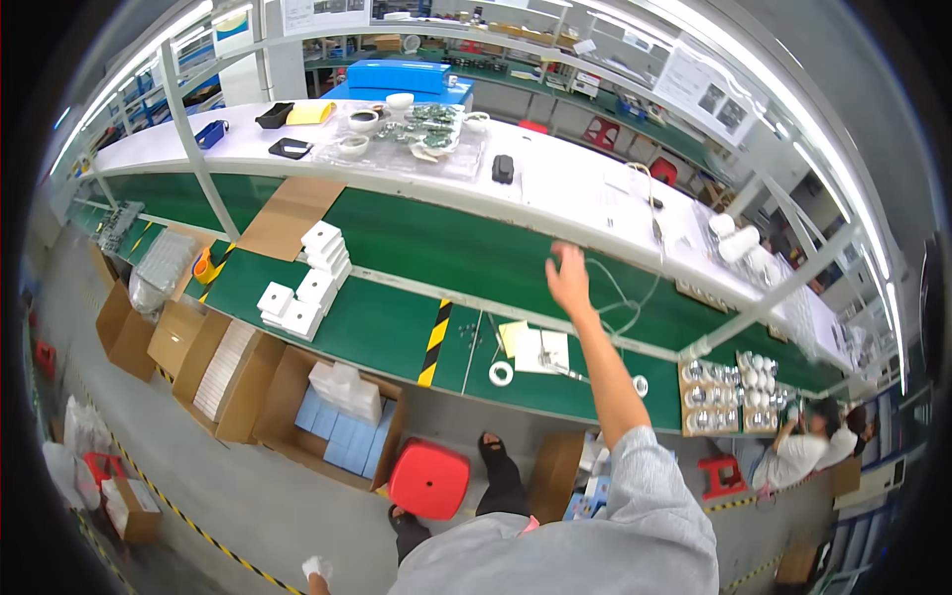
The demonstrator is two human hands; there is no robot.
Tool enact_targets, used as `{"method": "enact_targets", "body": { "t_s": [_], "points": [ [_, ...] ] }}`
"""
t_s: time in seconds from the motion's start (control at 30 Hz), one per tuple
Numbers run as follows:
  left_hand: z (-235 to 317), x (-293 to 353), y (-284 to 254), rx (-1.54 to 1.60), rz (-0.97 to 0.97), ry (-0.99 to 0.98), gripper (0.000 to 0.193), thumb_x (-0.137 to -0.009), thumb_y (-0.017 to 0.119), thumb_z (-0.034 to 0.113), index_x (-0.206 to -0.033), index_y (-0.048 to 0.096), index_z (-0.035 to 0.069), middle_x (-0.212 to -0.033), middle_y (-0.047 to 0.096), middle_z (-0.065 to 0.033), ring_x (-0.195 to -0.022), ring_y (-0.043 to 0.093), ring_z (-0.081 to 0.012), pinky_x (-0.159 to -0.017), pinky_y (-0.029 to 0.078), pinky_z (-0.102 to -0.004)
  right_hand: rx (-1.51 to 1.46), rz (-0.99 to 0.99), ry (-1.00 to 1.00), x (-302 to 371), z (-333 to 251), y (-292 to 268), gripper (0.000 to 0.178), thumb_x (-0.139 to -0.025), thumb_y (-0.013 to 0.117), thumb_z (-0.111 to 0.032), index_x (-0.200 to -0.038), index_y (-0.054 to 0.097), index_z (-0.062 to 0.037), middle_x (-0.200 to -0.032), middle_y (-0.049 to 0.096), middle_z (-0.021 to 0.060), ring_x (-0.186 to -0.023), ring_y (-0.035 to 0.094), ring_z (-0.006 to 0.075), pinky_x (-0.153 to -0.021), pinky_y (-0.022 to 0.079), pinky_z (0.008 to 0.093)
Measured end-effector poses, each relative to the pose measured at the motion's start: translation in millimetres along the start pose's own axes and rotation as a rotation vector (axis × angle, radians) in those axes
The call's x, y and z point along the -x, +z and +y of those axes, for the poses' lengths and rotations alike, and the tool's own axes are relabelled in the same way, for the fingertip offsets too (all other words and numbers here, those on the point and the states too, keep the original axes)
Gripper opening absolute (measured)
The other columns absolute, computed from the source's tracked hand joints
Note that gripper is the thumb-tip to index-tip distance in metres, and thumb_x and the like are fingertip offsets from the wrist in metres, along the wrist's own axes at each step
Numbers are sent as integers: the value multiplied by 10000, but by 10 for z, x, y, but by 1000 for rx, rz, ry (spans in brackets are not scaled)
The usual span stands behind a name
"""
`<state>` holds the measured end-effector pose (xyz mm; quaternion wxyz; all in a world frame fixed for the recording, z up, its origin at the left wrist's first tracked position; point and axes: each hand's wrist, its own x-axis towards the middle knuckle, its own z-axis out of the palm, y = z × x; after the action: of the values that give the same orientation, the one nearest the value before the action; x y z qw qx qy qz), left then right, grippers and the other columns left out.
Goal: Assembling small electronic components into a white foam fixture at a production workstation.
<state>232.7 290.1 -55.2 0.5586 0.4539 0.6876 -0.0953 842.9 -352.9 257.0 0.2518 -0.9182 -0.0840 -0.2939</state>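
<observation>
My right hand [568, 281] reaches out over the green conveyor belt [446, 238], fingers apart and slightly bent, with nothing visible in them. Below its forearm, on the green bench, lie a white sheet [543, 351], a yellow paper [513, 337] and a white tape roll [501, 374]. A second white roll [640, 386] sits to the right of the arm. My left hand [318, 583] hangs low at the bottom edge, mostly cut off. Something white [316, 566] covers or sits at its fingers, so their grip is hidden.
White boxes [315, 288] are stacked on the bench at left. Open cartons [332, 421] and a red stool [429, 479] stand before it. Trays of silver and white parts [710, 397] lie at right, near a seated person [793, 446]. A white cable [625, 302] hangs from the shelf.
</observation>
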Motion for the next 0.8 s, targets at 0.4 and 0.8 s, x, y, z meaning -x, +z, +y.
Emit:
{"method": "enact_targets", "body": {
  "t_s": [0.4,0.8],
  "points": [
    [-369,1708,4160,129,-575,351,229,-969,609,227,-1099,653,43,-853,700,-102,-649,671,-180,-568,536,-279,130,-37,-438,-2057,472,-65,386,-837,707,-163,-1207,622,-95,-984,667,111,-1033,604,299,-1052,371,483],
    [1520,4557,5899,838,-1754,348,937,-845,600,688,-1533,312,120,-1512,410,-135,-1351,449,-327,-1106,404,-508,-520,-457,-815,23,-223,-1052,459,-771,792,-103,-1204,646,-61,-903,648,62,-839,627,220,-979,466,447]
  ]
}}
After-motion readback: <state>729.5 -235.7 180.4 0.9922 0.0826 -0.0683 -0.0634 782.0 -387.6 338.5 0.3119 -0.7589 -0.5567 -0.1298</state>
